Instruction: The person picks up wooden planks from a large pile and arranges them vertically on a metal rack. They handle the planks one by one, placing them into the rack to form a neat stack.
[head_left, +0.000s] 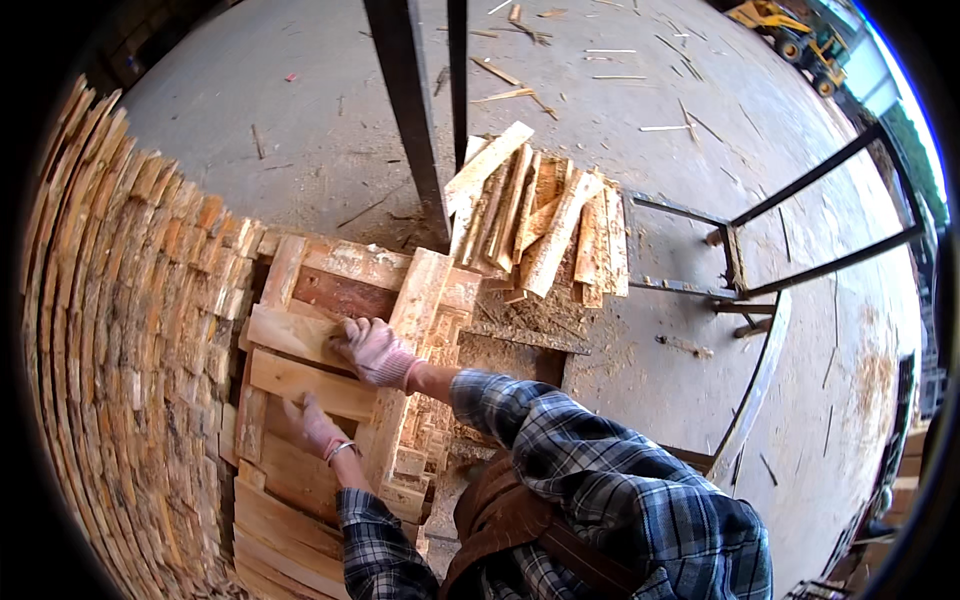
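Both my hands wear pale pink knit gloves and work over a stack of short wooden boards. My right hand (375,352) has its fingers bent over the right end of a pale board (295,334) that lies crosswise on top. Nearer to me, my left hand (316,426) rests low over the stack with fingers apart, just below another pale board (310,384); its grasp holds nothing that I can see. A narrow upright-running board (420,295) lies along the stack's right side, partly under my right wrist.
A tall wall of stacked boards (130,370) stands close on the left. Beyond my right hand lies a loose heap of boards (545,215) beside a dark metal post (415,110). Metal frames (740,290) stand on the right. Wood scraps litter the concrete floor; a yellow loader (795,45) is far off.
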